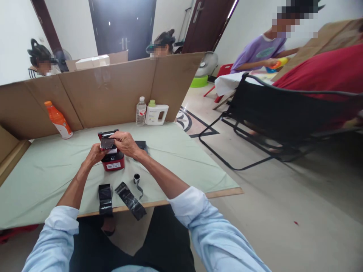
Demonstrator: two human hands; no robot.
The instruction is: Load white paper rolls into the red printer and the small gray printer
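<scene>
A small red-and-black device with a white label on its front sits on the table, its raised back part standing behind my hands. Just above it, a dark flat piece is held between my two hands. My left hand grips it from the left, its fingers partly hidden underneath. From the right, the bent fingers of my right hand pinch near its upper edge. Closer to me lie two glossy black strips, one hanging over the table edge, and a small black roll with a loose tail.
A dark flat object lies behind my right wrist. Along the cardboard wall stand an orange bottle, a clear water bottle and a white jug. A black folding chair stands right; other people sit beyond.
</scene>
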